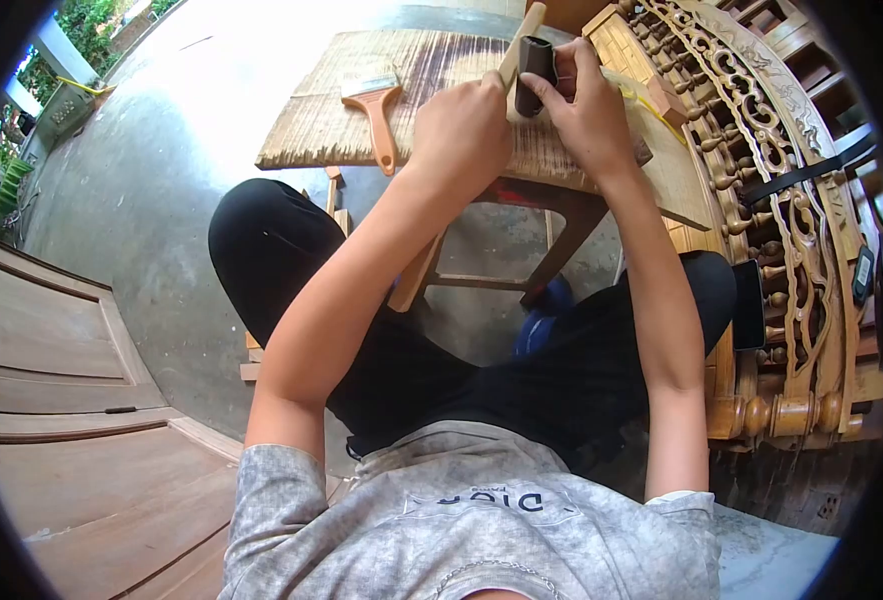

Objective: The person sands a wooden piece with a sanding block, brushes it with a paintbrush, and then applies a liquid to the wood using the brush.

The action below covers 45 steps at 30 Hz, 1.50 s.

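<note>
My left hand (461,130) is closed around a slim, pale wooden piece (527,32), whose upper end sticks out above the fist. In my right hand (589,122) is a dark brown, folded-looking piece (535,78), pinched between thumb and fingers. It is right against the wooden piece, and it may be sandpaper, though its kind is not clear. Both hands are over a rough wooden board (311,125) with dark streaks. On that board, left of my left hand, lies a flat paintbrush (373,115) with an orange-brown handle.
A wooden stool (481,282) supports the board between my knees. Carved wooden furniture with turned spindles (801,235) stands close on the right. Wooden panels (46,330) lie at the left, and a blue object (541,325) is under the stool.
</note>
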Available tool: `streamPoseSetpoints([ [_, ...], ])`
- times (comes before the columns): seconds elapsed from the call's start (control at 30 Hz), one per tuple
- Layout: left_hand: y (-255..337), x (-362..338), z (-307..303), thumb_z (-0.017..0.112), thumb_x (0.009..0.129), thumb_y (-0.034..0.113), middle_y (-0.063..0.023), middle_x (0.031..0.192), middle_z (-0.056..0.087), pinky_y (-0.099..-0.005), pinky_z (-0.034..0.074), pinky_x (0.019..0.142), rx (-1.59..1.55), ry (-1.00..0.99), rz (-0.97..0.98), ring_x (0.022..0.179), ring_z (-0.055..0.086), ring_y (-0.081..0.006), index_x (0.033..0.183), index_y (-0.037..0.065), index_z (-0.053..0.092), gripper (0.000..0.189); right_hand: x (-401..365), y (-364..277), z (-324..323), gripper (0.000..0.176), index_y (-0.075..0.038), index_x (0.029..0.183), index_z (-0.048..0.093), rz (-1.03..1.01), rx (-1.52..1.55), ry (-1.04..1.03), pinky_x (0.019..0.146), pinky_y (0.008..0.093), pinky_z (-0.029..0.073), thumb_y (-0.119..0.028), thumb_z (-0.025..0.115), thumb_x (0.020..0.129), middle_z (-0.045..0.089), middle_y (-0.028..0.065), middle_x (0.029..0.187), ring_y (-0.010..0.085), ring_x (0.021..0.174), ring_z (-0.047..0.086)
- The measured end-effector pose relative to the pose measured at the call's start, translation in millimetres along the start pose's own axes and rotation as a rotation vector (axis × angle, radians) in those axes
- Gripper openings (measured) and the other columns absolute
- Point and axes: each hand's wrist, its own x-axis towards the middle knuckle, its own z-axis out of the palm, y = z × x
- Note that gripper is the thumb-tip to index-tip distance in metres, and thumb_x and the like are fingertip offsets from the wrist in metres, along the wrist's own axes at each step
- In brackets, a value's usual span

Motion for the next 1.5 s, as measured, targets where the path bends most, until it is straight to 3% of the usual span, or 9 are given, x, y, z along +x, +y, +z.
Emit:
streamPoseSetpoints([
  [0.13,6.6,-1.4,-0.9,0.061,0.090,0.009,-0.0253,0.084,0.072,-0.0515,0.059,0.074,0.029,-0.002,-0.012,0.081,0.073,-0.0433,0.103,-0.004,0.059,0.018,0.6,-15.7,-2.0,0.036,-0.004,0.115,0.055,-0.016,0.092,0.132,0.081,0.0427,0.060,-0.024,0.077,0.096,0.077,0.0160,0.103,0.0331,0.096,0.078],
  [0.23,-0.6,2.9,-0.4,0.060,0.090,0.009,-0.0260,0.083,0.072,-0.0513,0.058,0.075,-0.023,-0.035,-0.026,0.081,0.073,-0.0436,0.103,-0.004,0.059,0.018,1.8,-10.6,-6.1,0.036,-0.004,0.115,0.055,-0.003,-0.008,-0.028,0.080,0.0418,0.060,-0.025,0.077,0.096,0.077,0.0165,0.101,0.0328,0.094,0.078],
  [0.67,0.3,2.0,-2.0,0.059,0.091,0.008,-0.0263,0.085,0.071,-0.0527,0.056,0.078,-0.024,-0.026,-0.006,0.084,0.071,-0.0445,0.101,-0.006,0.058,0.017,-0.5,-0.9,-2.4,0.037,-0.004,0.115,0.054,-0.012,0.007,-0.030,0.079,0.0429,0.060,-0.025,0.078,0.096,0.076,0.0182,0.103,0.0341,0.097,0.077],
  [0.8,1.3,0.2,-0.3,0.059,0.092,0.009,-0.0268,0.088,0.071,-0.0528,0.056,0.078,-0.021,-0.040,-0.010,0.084,0.071,-0.0451,0.101,-0.006,0.058,0.017,5.0,-15.7,-6.3,0.038,-0.004,0.117,0.054,-0.086,0.088,0.127,0.080,0.0431,0.060,-0.024,0.078,0.096,0.076,0.0172,0.106,0.0348,0.097,0.077],
  [0.9,-1.3,1.1,-0.6,0.059,0.092,0.008,-0.0273,0.088,0.071,-0.0522,0.057,0.077,-0.024,-0.033,0.004,0.084,0.071,-0.0450,0.101,-0.006,0.058,0.017,-0.7,-10.9,-3.5,0.033,-0.003,0.118,0.056,-0.006,-0.034,-0.047,0.082,0.0346,0.060,-0.020,0.077,0.098,0.077,0.0140,0.107,0.0225,0.097,0.078],
  [1.03,4.1,-1.8,1.0,0.060,0.092,0.007,-0.0278,0.088,0.071,-0.0514,0.057,0.076,0.019,0.030,0.051,0.084,0.072,-0.0441,0.100,-0.006,0.057,0.016,2.7,-16.8,-6.3,0.039,-0.006,0.117,0.054,-0.059,0.122,0.134,0.082,0.0434,0.060,-0.026,0.079,0.095,0.077,0.0169,0.106,0.0361,0.098,0.077],
  [1.07,3.3,-1.4,1.3,0.060,0.091,0.007,-0.0276,0.088,0.071,-0.0512,0.057,0.076,0.006,0.007,0.036,0.084,0.072,-0.0438,0.100,-0.006,0.058,0.016,-1.0,-10.9,-5.6,0.038,-0.005,0.116,0.054,-0.004,-0.066,0.030,0.082,0.0423,0.060,-0.026,0.078,0.095,0.077,0.0173,0.106,0.0349,0.098,0.077],
  [1.37,-0.5,1.7,-2.2,0.062,0.091,0.007,-0.0258,0.087,0.072,-0.0498,0.059,0.076,0.018,-0.021,0.038,0.084,0.072,-0.0436,0.102,-0.007,0.058,0.018,-1.6,-4.1,-2.0,0.036,-0.005,0.115,0.056,-0.029,0.039,-0.010,0.079,0.0357,0.059,-0.027,0.078,0.097,0.078,0.0144,0.102,0.0240,0.092,0.078],
  [1.5,-0.4,-2.5,4.0,0.062,0.089,0.006,-0.0266,0.085,0.071,-0.0485,0.059,0.075,0.034,0.012,0.069,0.084,0.073,-0.0429,0.104,-0.007,0.058,0.020,-0.3,-17.6,-6.2,0.039,-0.005,0.117,0.054,0.000,-0.013,0.101,0.079,0.0431,0.060,-0.028,0.078,0.096,0.077,0.0188,0.103,0.0358,0.095,0.077],
])
